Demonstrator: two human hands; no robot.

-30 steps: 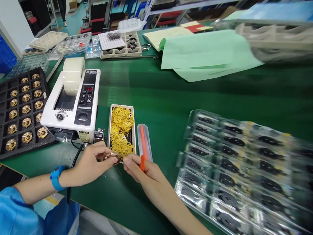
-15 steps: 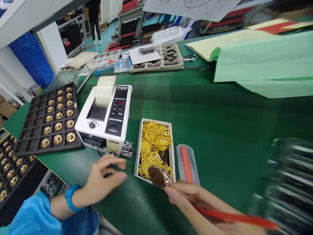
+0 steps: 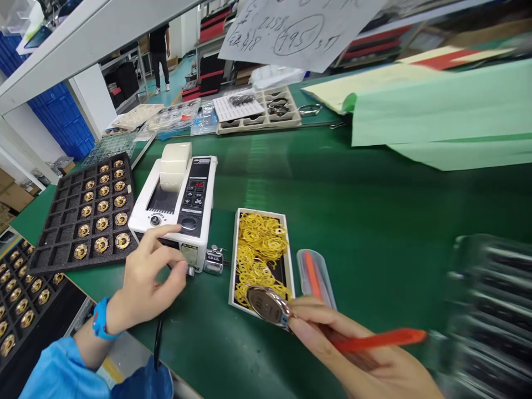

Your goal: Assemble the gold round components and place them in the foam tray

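Observation:
My right hand pinches the edge of a round metal watch case, whose engraved back faces me. An orange-red plastic stick is tucked in the same hand, its tapered end pointing right. The watch case hangs over the near end of a white box of thin yellow rings. With fingers apart and nothing held, my left hand is at the front of a white tape dispenser with a red lit display. Its index fingertip is by the panel's lower edge; whether it touches I cannot tell.
A small metal tally counter is beside the dispenser. Left of it lies a black foam tray with several gold watch movements. A clear case with an orange strip lies right of the box. Dark stacked trays stand at far right.
My left hand has moved left and up to the front of the tape dispenser. The watch case has tilted slightly in my right hand, and the orange-red stick has swung upward. The view has shifted a little.

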